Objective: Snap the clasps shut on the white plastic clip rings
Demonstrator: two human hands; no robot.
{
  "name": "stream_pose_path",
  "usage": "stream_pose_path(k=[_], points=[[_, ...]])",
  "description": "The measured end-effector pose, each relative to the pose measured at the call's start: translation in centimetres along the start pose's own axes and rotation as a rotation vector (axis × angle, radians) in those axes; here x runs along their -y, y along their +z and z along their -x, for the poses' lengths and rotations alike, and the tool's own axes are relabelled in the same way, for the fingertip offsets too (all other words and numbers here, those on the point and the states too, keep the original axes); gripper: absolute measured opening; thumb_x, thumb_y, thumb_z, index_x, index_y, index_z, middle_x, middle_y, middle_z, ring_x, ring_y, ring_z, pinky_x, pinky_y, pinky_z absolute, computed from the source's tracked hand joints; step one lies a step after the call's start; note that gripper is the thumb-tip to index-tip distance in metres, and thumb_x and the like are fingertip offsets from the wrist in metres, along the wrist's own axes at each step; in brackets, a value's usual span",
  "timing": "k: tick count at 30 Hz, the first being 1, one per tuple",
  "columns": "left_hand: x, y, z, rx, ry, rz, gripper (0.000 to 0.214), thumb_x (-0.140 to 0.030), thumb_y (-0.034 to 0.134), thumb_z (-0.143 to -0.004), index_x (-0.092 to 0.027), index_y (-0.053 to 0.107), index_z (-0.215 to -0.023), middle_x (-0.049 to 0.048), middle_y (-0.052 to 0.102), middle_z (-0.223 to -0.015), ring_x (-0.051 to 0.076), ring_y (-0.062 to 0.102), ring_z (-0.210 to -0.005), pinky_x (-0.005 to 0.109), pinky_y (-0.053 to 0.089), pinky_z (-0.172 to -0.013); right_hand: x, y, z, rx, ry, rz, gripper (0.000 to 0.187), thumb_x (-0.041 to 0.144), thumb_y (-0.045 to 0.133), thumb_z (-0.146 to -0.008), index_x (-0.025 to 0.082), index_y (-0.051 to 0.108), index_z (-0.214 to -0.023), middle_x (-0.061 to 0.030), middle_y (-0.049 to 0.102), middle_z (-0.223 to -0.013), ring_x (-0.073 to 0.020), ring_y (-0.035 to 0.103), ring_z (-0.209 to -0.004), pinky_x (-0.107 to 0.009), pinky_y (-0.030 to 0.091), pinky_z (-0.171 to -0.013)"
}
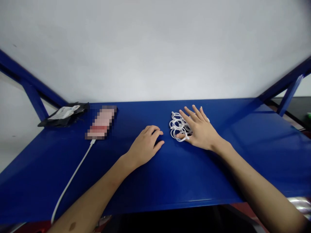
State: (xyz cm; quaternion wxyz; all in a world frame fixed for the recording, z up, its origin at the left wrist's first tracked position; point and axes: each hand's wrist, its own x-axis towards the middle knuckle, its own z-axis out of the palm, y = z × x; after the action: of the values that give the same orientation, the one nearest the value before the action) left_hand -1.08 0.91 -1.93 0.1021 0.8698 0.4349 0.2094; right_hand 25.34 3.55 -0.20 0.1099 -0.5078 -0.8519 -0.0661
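A small heap of white rings [178,124], each with a little knob, lies on the blue tabletop right of centre. Over the right part of this heap my right hand [200,126] is spread flat, fingers apart, hiding some of the rings. Its thumb reaches in among the nearest rings. To the left, my left hand [147,145] rests on the table with fingers loosely curved and the thumb apart, holding nothing. A strip of bare blue surface separates it from the rings.
A blurred-out phone [100,123] lies at the left with a white cable [73,176] running to the front edge. Behind it sits a black plastic package [65,115] with a white label. Blue metal braces [35,97] flank the blue table [170,184]; a pale wall stands behind.
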Motion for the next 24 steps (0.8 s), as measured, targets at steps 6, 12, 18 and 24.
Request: stream_pose_path(k=[6,12,18,24], points=[[-0.1,-0.2,0.0,0.015,0.002,0.002,0.022,-0.029,0.055,-0.098,-0.018,0.062,-0.116,0.0105,0.060,-0.123,0.028,0.057,-0.119,0.049,0.050,-0.104,-1.8,-1.6,0.6,0.016,-0.032,-0.098,0.089,0.049,0.064,-0.084,0.024,0.026,-0.160,-0.0091,0.030,-0.165,-0.0406,0.014,-0.154,-0.068,0.015,-0.121],[-0.2,-0.2,0.0,0.021,-0.007,0.009,0.022,-0.028,0.056,-0.097,-0.018,0.062,-0.117,0.0108,0.060,-0.124,0.028,0.056,-0.120,0.049,0.049,-0.105,-2.8,-1.2,0.4,-0.056,0.026,-0.168,0.066,0.030,0.052,-0.090,0.017,0.040,-0.153,-0.0121,0.045,-0.156,-0.0380,0.025,-0.152,-0.069,0.023,-0.119],[-0.3,-0.3,0.0,0.025,0.003,-0.014,0.023,-0.027,0.058,-0.097,-0.016,0.062,-0.117,0.0114,0.060,-0.124,0.028,0.057,-0.119,0.048,0.049,-0.104,-1.1,-0.7,0.0,-0.168,0.077,-0.198,0.049,0.037,0.038,-0.103,0.012,0.055,-0.141,-0.0148,0.059,-0.144,-0.0358,0.035,-0.147,-0.063,0.032,-0.118],[-0.9,-0.1,-0.1,-0.046,0.097,-0.014,0.019,-0.026,0.055,-0.098,-0.017,0.063,-0.113,0.0099,0.065,-0.118,0.026,0.059,-0.113,0.047,0.051,-0.099,-0.7,0.4,-0.1,-0.130,0.088,-0.190,0.057,0.050,0.035,-0.104,0.014,0.056,-0.142,-0.0139,0.056,-0.147,-0.0367,0.032,-0.149,-0.066,0.029,-0.118]])
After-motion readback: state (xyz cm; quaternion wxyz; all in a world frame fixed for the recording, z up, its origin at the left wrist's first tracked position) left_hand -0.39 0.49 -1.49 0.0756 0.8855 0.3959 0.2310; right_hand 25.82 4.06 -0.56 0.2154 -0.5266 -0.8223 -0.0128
